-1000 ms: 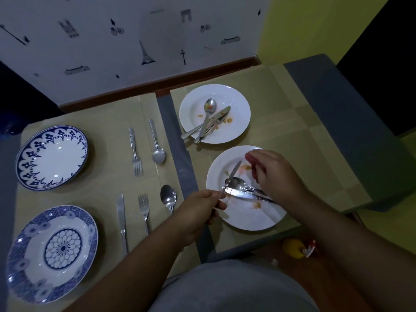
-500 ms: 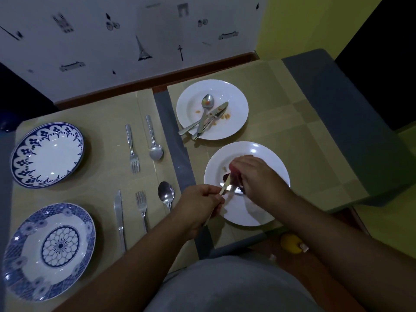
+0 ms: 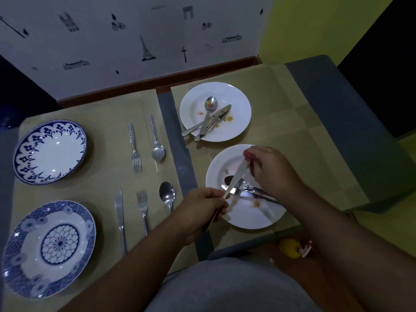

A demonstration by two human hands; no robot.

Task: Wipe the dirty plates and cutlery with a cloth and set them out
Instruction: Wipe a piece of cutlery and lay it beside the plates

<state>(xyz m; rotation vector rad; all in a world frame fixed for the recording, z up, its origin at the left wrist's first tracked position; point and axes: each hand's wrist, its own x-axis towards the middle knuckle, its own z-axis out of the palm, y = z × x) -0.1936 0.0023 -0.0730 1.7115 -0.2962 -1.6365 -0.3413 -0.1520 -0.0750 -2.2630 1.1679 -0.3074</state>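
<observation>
A: While the knife (image 3: 235,177) is being gripped by its handle in the left hand (image 3: 202,210) at centre frame, its tip is being pinched in a reddish cloth (image 3: 248,155) by the right hand (image 3: 272,170).

B: Two blue plates (image 3: 50,152) and cutlery at left are already being shown laid out; two white plates (image 3: 236,136) at right are still being shown smeared.

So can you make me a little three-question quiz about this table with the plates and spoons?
1. True or false: the far white plate is wiped clean.
2. Which hand grips the handle of the silver table knife? A left hand B right hand
3. Fill in: beside the near blue-patterned plate lie a knife, a fork and a ____.

Key: 1 false, it has orange food bits and cutlery; 2 A; 3 spoon.
</observation>
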